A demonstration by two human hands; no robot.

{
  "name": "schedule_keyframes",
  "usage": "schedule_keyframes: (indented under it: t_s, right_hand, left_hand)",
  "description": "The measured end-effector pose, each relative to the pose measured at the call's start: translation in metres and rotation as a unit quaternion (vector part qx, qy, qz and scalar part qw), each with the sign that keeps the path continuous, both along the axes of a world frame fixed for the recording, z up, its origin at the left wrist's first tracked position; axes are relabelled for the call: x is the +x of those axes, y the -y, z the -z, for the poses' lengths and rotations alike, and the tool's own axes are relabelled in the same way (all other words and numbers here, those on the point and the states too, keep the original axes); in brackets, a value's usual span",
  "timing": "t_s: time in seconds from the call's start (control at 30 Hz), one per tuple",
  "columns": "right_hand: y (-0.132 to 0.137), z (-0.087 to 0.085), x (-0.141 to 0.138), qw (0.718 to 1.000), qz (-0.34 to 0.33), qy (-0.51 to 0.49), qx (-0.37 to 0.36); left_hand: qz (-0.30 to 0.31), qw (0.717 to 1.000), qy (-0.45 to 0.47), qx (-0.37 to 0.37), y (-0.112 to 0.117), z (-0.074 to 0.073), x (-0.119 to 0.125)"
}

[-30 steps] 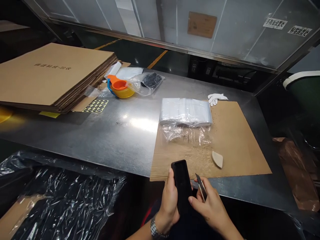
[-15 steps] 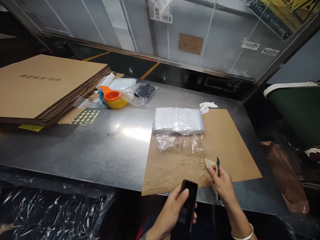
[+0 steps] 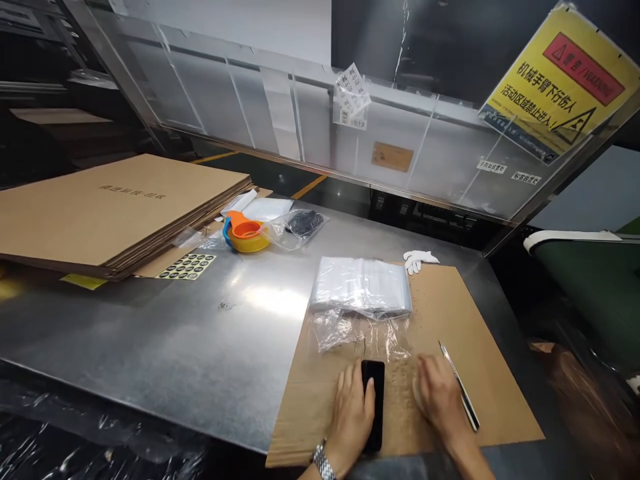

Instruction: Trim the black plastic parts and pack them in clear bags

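A black rectangular shell like a phone case (image 3: 376, 407) lies on the brown cardboard sheet (image 3: 467, 347). My left hand (image 3: 351, 410), wearing a metal watch, holds it from its left side, thumb on its face. To the right, my right hand (image 3: 440, 393) is curled and blurred low over the cardboard. Whatever its fingers hold is hidden. Just right of that hand lies a slim craft knife (image 3: 460, 387), free of my fingers. Beyond both hands rests a stack of clear plastic bags (image 3: 361, 287) in crumpled wrapping.
A white glove (image 3: 420, 260) lies behind the cardboard. To the left are an orange and yellow tape dispenser (image 3: 247, 233), a bag with a black item (image 3: 305, 225), a sticker sheet (image 3: 187, 267) and stacked cardboard (image 3: 125, 207). A framed clear panel (image 3: 320, 127) stands behind the metal table.
The black shell has come down from the table's front edge onto the cardboard. My right hand has let go of the craft knife, which now lies on the sheet. The view has tilted up.
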State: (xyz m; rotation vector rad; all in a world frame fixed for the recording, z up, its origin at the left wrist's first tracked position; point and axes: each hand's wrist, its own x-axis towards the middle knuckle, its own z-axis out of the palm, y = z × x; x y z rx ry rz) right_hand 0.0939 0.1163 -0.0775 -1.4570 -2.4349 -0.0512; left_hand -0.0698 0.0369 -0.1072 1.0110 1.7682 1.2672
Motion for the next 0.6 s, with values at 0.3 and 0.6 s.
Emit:
schedule_keyframes:
  t_s: [0.3,0.6]
  right_hand:
    - [-0.065,0.006,-0.099,0.994,-0.059,0.023,0.087]
    - [-0.091,0.011,-0.096,0.986,-0.023,0.065,0.153]
  left_hand:
    - [0.015,0.984,-0.178,0.006,-0.001,0.023,-0.004]
    - [-0.005,0.990,-0.142,0.026,-0.016,0.010,-0.015]
